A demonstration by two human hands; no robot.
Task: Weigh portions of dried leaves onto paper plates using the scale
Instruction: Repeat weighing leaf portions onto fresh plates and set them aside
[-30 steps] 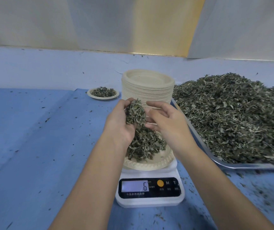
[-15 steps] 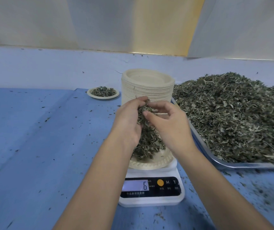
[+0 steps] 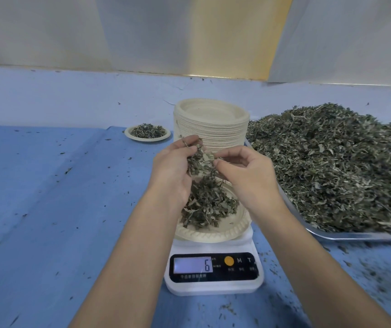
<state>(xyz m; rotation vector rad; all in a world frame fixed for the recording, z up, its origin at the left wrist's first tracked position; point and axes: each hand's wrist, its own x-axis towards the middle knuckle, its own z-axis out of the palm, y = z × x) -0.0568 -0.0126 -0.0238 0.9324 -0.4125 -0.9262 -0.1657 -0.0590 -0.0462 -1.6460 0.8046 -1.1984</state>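
Two hands hold dried leaves (image 3: 198, 159) over the scale (image 3: 213, 286).
The left hand (image 3: 173, 174) curls its fingers round the clump and the right hand (image 3: 248, 178) pinches its edge, above a paper plate (image 3: 213, 234) with a loose pile. The scale, toward the table's (image 3: 47, 209) near edge, reads 6, and the leaf tray (image 3: 345, 236) lies along the right edge.

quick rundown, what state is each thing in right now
left hand, holds leaf clump above the weighing plate
right hand, pinches at the same leaf clump
scale, on, display reads 6
weighing plate, on the scale, partly covered with leaves
plate stack, upright, top plate empty
far plate, on the table, holding leaves
tray, heaped with leaves
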